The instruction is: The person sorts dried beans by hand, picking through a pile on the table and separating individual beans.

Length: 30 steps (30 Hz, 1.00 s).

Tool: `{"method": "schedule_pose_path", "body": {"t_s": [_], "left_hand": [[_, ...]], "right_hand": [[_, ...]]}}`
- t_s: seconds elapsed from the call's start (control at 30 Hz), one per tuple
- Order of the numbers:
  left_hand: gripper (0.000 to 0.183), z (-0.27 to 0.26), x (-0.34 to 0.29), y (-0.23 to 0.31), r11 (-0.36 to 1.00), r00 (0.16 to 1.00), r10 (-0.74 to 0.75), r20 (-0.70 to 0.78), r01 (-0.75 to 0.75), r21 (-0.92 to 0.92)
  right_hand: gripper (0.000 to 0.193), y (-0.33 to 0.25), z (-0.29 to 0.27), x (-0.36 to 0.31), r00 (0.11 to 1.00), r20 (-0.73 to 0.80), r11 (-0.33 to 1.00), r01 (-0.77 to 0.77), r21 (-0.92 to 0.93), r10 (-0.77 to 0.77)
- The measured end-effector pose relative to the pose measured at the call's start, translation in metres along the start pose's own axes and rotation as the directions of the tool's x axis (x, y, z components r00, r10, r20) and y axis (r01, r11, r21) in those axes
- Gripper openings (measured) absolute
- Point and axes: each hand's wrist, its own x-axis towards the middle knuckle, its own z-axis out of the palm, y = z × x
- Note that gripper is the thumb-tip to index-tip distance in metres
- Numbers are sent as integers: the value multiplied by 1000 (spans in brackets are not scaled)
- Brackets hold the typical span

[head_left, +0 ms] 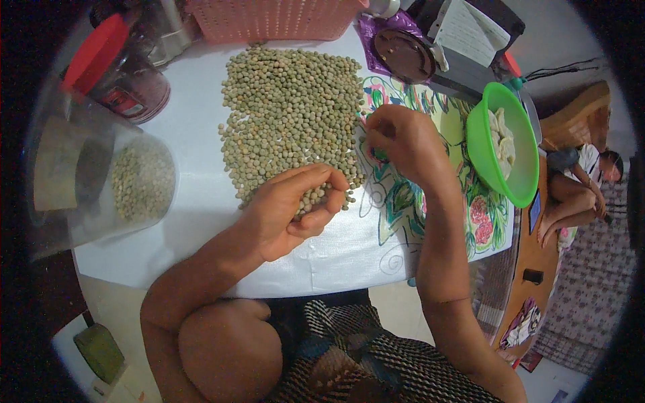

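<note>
Dried green peas (289, 114) lie spread in a wide layer on the white tabletop in front of me. My left hand (292, 211) is cupped at the near edge of the layer, thumb and fingers curled round a small heap of dried peas (310, 201) that shows in the hollow. Just right of the layer, my right hand (403, 141) hovers over the flowered part of the cover, its thumb and fingers drawn together. Whatever its fingertips hold, if anything, is too small to make out.
A clear plastic container (144, 178) with more peas lies at left, near a red-lidded jar (127, 87). A pink basket (275, 20) stands at the back. Right are a green bowl (480, 134) with pale pieces and a brown lid (403, 56). Another person (581, 181) sits far right.
</note>
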Motion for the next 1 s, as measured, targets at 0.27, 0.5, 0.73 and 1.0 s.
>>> {"method": "schedule_pose_path", "body": {"t_s": [0.27,0.5,0.73,1.0], "left_hand": [[23,1,1,-1,1000,1000,-7,-10,7,9],[21,-2,0,-1,1000,1000,-3,-16,3,-13],[22,-2,1,-1,1000,1000,-7,10,7,-14],[25,-4,1,-2,996,1000,-16,15,18,-93]], "right_hand": [[12,-5,8,-1,990,-9,974,135,-184,-139],[8,-9,9,-1,995,3,968,95,-232,-97],[4,-18,-8,-5,1000,24,781,-19,625,5],[11,-23,-9,-7,969,113,623,49,780,-219]]}}
